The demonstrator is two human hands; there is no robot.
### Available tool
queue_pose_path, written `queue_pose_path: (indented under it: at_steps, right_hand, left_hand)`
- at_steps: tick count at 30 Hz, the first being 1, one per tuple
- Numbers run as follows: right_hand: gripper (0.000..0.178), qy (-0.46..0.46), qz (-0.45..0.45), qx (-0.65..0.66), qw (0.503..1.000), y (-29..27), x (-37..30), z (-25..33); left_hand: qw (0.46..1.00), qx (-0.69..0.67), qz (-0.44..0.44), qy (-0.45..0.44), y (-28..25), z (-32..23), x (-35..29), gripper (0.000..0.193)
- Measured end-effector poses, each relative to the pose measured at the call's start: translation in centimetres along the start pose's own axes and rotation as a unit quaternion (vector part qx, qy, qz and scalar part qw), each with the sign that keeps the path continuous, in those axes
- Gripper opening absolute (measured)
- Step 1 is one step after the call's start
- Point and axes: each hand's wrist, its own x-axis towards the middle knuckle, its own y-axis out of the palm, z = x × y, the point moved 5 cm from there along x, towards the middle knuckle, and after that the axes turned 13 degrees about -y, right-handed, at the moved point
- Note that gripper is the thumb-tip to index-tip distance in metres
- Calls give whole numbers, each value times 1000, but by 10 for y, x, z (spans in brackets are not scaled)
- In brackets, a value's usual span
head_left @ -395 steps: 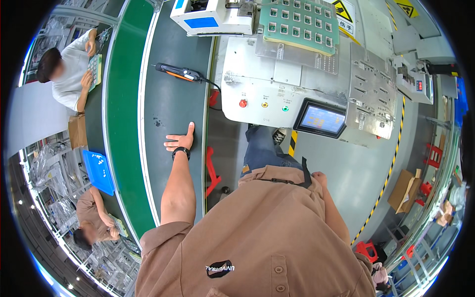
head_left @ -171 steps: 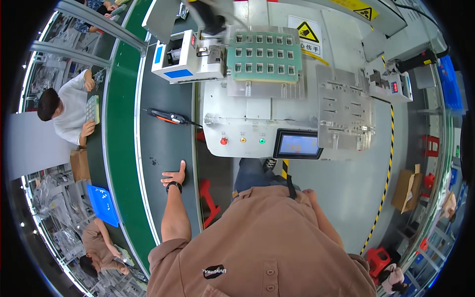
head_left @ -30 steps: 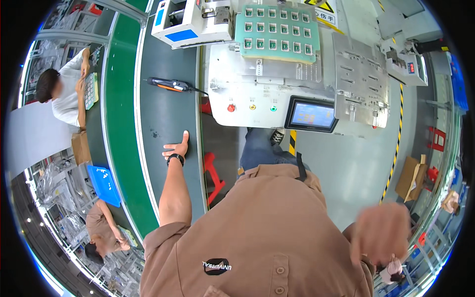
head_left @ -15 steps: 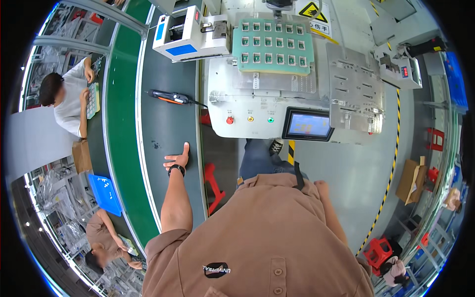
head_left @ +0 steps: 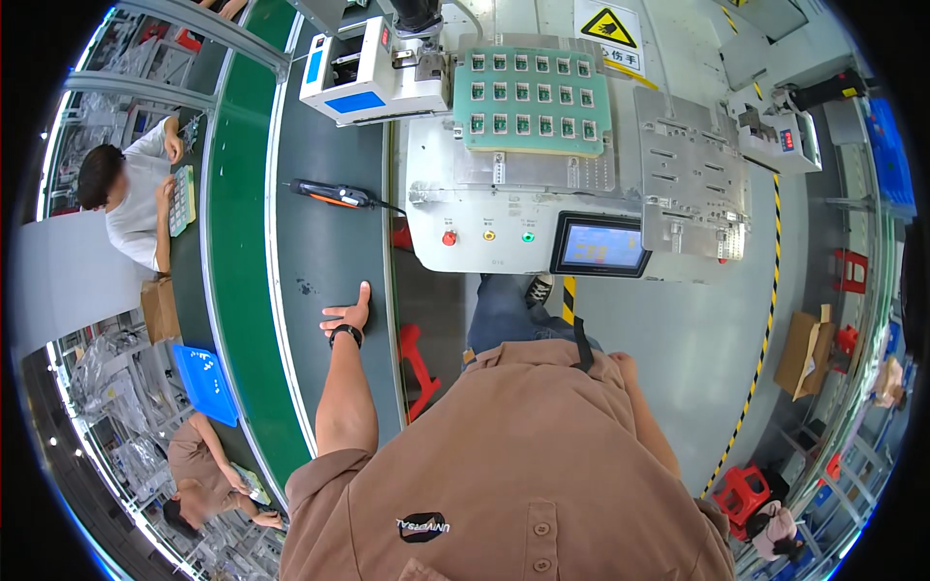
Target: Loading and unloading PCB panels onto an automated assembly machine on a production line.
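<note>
My left hand [head_left: 349, 312] lies flat on the dark bench strip [head_left: 334, 247], fingers spread and holding nothing; a black band is on its wrist. Beyond it rests an electric screwdriver [head_left: 331, 192], black with orange, untouched. My right hand [head_left: 625, 366] hangs at my right side, mostly hidden by my shirt, so its fingers cannot be made out. In front of me, a pale green tray [head_left: 533, 107] with rows of small green boards sits on the metal fixture of a white machine [head_left: 475, 254]. The dark machine head [head_left: 418, 17] hangs over the white feeder box [head_left: 366, 73] left of the tray.
A bare metal fixture plate [head_left: 693, 174] stands right of the tray, beside a second feeder [head_left: 780, 140]. The machine's front has a screen [head_left: 603, 244] and coloured buttons. Across the green belt [head_left: 242, 252], two people handle boards near a blue bin [head_left: 205, 382]. A red stool [head_left: 744, 494] stands behind right.
The machine head has moved left, from above the tray to the feeder box. The tray and its fixture have shifted slightly toward me. Both of my hands have stayed in place.
</note>
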Motion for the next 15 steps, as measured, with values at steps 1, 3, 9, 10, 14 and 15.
queue_pose_path:
  at_steps: [1,3,9,10,14,15]
  right_hand:
    - [26,4,3,11,1000,0,-1,3]
    - [26,9,5,23,1000,0,-1,3]
    - [25,-15,8,35,999,6,8,-11]
    - [25,-7,7,32,999,6,9,-13]
    - [24,-2,11,15,1000,2,7,-1]
    - [24,-3,10,15,1000,1,6,1]
  left_hand:
    - [1000,-4,-1,-1,0,1,0,131]
    - [1000,-8,0,-1,-1,2,-3,131]
    - [1000,-8,4,3,-4,0,-7,131]
    - [1000,-4,6,4,-4,-2,-9,131]
    - [1000,-8,2,-2,-1,2,0,131]
    - [1000,-12,-1,-2,-1,2,1,131]
